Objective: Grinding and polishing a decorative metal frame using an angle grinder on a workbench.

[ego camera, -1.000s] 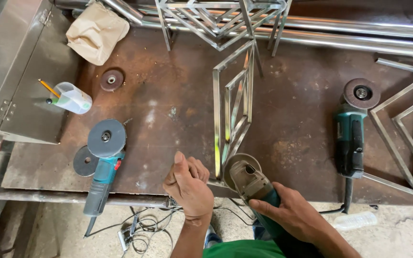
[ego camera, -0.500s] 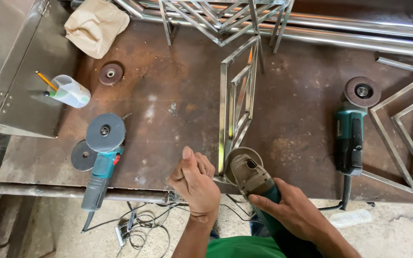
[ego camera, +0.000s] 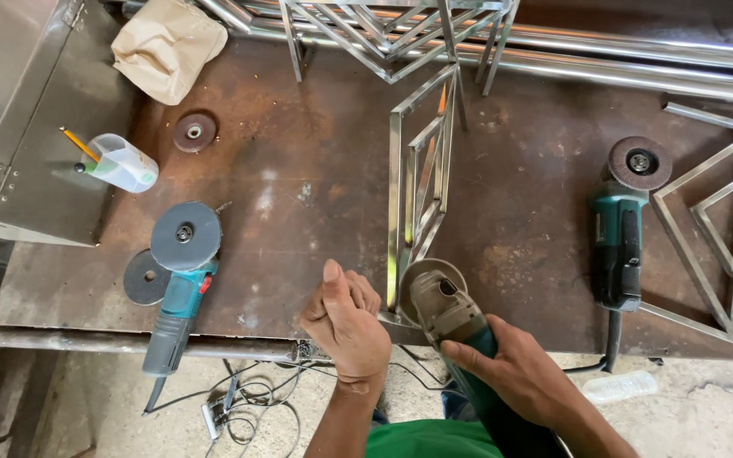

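We are gripping the grinder [ego camera: 451, 318] in our right hand [ego camera: 523, 373], fingers wrapped tight around its body, pressing its guarded disc against the near corner of the steel frame [ego camera: 417, 195] standing on the rusty table [ego camera: 299, 187]. Our left hand [ego camera: 345, 326] is curled into a loose fist beside the frame, likely bracing it; whether it is holding anything, we cannot tell.
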